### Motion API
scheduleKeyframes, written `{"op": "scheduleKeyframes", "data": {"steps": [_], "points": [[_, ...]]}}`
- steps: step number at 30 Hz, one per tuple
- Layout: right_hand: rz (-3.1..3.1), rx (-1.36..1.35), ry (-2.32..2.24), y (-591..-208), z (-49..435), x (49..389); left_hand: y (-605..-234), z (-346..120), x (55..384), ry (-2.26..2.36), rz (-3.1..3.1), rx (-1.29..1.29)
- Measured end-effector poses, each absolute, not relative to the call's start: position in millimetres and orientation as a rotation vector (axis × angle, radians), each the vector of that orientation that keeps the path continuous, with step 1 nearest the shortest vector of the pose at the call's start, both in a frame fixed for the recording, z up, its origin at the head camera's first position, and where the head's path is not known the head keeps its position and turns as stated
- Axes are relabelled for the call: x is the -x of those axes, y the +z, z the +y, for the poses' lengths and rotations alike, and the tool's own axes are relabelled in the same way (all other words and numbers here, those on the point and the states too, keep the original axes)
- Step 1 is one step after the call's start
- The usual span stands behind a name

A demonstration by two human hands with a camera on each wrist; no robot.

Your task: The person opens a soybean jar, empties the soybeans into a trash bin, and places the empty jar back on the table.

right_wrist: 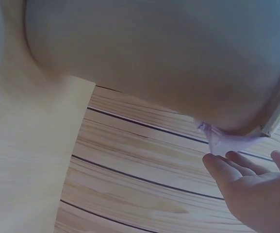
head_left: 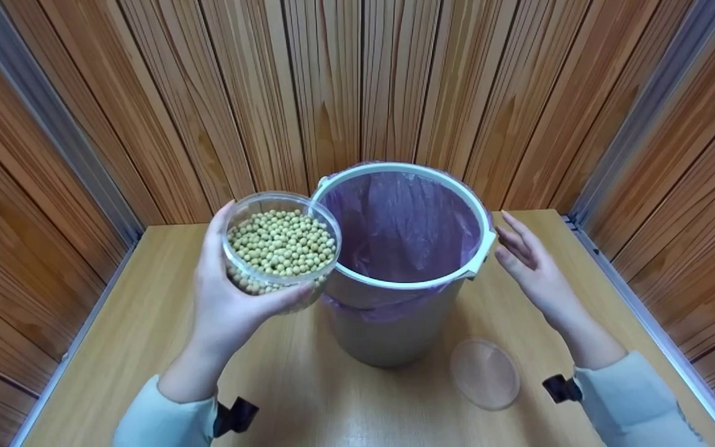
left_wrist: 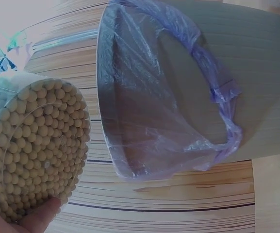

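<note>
My left hand [head_left: 233,304] grips a clear round plastic jar [head_left: 277,279] full of pale dried soybeans [head_left: 283,242], held in the air at the left side of a trash can [head_left: 395,323]. The jar has no lid on and tilts slightly. In the left wrist view the soybeans [left_wrist: 38,141] show through its base. A purple plastic bag [head_left: 401,223] lines the can, folded over outside and held by a pale rim ring [head_left: 388,285]. My right hand [head_left: 534,267] is just right of the rim, fingers loosely extended and holding nothing.
A clear round lid [head_left: 485,374] lies on the wooden table [head_left: 295,397], in front of the can and to its right. Wood-panelled walls [head_left: 332,93] stand at the back and on both sides, with metal strips at the corners.
</note>
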State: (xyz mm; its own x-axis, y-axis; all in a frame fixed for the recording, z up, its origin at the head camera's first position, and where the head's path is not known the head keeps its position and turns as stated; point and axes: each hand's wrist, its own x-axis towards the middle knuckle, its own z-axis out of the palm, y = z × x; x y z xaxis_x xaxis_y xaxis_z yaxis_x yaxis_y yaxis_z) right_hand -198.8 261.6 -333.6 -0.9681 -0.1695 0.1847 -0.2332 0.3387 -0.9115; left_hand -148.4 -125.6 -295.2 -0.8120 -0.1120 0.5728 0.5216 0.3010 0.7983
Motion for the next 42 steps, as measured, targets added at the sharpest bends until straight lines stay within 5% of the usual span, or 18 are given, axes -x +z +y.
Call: {"op": "scheduleKeyframes", "data": {"steps": [42], "points": [[-2.556,-0.390,1.925,-331,231,225,-294,-60,228,-1.033,-2.324,0.433]]}}
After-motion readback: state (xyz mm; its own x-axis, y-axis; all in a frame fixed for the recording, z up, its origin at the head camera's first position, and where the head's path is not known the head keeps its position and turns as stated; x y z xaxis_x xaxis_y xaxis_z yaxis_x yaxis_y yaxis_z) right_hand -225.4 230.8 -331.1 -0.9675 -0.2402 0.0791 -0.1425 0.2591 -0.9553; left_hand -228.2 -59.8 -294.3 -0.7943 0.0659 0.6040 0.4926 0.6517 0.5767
